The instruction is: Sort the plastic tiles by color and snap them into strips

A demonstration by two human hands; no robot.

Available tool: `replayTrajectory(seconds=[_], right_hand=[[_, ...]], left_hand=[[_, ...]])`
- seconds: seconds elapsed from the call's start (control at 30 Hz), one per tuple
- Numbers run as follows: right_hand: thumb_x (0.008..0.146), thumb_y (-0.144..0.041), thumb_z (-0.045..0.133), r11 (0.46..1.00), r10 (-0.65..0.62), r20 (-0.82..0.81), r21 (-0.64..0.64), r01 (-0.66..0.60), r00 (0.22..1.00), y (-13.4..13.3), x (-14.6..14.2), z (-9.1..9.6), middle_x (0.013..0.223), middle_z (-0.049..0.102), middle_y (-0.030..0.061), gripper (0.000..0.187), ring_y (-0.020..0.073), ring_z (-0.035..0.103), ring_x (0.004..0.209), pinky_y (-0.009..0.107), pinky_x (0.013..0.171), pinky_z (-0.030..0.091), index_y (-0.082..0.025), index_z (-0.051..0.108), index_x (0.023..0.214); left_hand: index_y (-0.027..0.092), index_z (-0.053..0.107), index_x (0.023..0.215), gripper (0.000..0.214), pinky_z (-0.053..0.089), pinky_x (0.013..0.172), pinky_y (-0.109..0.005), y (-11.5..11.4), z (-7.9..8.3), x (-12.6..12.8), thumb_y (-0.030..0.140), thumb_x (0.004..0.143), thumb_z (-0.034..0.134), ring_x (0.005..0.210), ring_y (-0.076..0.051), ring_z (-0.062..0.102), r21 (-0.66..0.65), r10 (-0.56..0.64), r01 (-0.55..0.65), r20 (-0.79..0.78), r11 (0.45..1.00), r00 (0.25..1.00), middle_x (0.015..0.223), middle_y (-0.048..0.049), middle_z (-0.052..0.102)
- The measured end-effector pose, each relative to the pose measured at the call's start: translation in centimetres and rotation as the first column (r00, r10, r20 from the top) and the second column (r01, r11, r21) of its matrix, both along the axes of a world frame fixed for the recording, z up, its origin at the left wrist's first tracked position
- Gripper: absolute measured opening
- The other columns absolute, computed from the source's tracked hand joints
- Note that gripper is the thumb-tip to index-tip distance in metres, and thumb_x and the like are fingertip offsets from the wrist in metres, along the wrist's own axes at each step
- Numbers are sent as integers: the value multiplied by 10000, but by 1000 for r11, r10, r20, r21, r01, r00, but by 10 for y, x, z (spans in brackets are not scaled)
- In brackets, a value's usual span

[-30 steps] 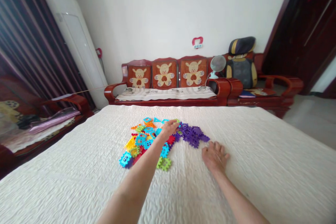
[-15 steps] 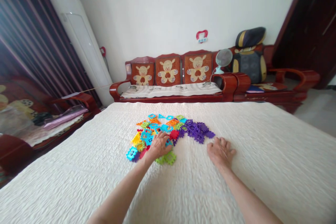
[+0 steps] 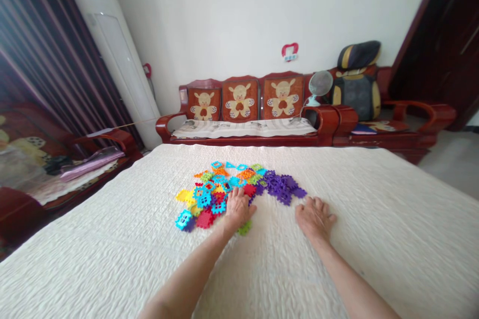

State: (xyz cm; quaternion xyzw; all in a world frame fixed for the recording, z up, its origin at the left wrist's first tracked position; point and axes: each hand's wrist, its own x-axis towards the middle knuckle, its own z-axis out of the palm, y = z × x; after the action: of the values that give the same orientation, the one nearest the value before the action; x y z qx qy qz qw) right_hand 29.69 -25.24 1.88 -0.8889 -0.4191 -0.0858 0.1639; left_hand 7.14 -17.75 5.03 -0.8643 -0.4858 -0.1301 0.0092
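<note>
My left hand [image 3: 238, 205] lies over the right side of a mixed pile of plastic building pieces, fingers spread and palm down. Around it are blue window pieces [image 3: 204, 199], a red piece [image 3: 205, 219], yellow pieces [image 3: 184, 196] and an orange piece [image 3: 246, 175]. A green piece [image 3: 244, 229] shows partly from beneath the hand's near side. Purple toothed pieces [image 3: 281, 187] make a separate heap at the right of the pile. My right hand [image 3: 315, 213] rests on the cloth just right of that heap, fingers apart, with nothing seen in it.
A cream quilted cloth [image 3: 123, 239] covers the table. Beyond its far edge stands a wooden sofa [image 3: 327, 123] with bear cushions [image 3: 240, 99]. A small fan [image 3: 321, 83] and a massage seat cushion [image 3: 356, 94] are at the right, a white air conditioner [image 3: 116, 55] at the left.
My left hand has shifted right across the pile. Yellow and blue pieces at the left have spread outward, and more of the red piece shows. My right hand stays in place.
</note>
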Motion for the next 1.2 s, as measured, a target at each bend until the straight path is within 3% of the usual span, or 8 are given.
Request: replayTrajectory(seconds=[0.1,0.33,0.43,0.57,0.73,0.9,1.03,1.2], right_hand=[[890,-289,332,1000,-5,4,2,5,1000,0,0,-1,1241,506,162,380,303,434,1149,502,902,341,-151,574,1148],[890,-284,336,1000,9,-10,1,-9,1000,0,1,0,1225,510,157,372,305,436,1152,499,899,344,-147,563,1150],[893,-281,335,1000,7,-8,2,-7,1000,0,0,1,1225,510,159,365,304,433,1154,499,896,344,-144,566,1139],[890,-280,341,1000,3,-2,5,-3,1000,0,-1,1,1232,508,160,362,304,428,1149,499,891,343,-147,568,1139],[886,-274,348,1000,14,22,20,-14,1000,-2,-2,1,1195,513,162,359,302,430,1129,496,891,336,-148,566,1142],[886,-273,348,1000,24,11,5,-24,1000,-4,-2,5,1152,525,154,328,304,447,1109,492,873,346,-146,585,1074],[887,-279,344,1000,23,-10,1,-23,1000,-3,-1,6,1153,530,151,336,308,447,1123,494,865,358,-155,581,1091],[886,-287,334,1000,22,-18,10,-22,1000,-2,0,4,1155,540,150,346,311,449,1119,506,859,368,-161,588,1084]], left_hand=[[192,694,981,279,406,928,-417,4,-5,8,345,857,497,1114,-290,471,-8,61,-61,-12,998,998,1105,-112,601],[164,677,936,330,387,925,-404,11,-2,3,142,879,352,1080,-267,506,26,33,-32,-64,999,997,1063,-120,626],[158,662,905,323,400,894,-372,9,4,-4,170,898,339,1003,-245,551,20,58,-58,18,998,998,1010,-118,636],[151,653,862,317,424,730,-301,10,15,-5,246,911,356,817,-206,601,-103,113,-93,211,990,971,887,-104,646],[142,660,714,331,410,617,-252,28,30,31,200,877,378,619,-156,586,-207,82,-22,286,978,955,640,-45,632],[165,677,890,305,446,631,-221,37,31,64,261,900,388,675,-133,617,-185,53,13,348,983,936,771,-24,694],[173,655,1067,291,472,831,-251,37,21,42,230,881,438,934,-166,639,-107,51,-18,310,994,949,1020,-68,704],[155,673,1034,287,443,944,-351,40,25,-30,181,832,471,1052,-242,610,-110,139,-121,184,987,973,1077,-131,678]])
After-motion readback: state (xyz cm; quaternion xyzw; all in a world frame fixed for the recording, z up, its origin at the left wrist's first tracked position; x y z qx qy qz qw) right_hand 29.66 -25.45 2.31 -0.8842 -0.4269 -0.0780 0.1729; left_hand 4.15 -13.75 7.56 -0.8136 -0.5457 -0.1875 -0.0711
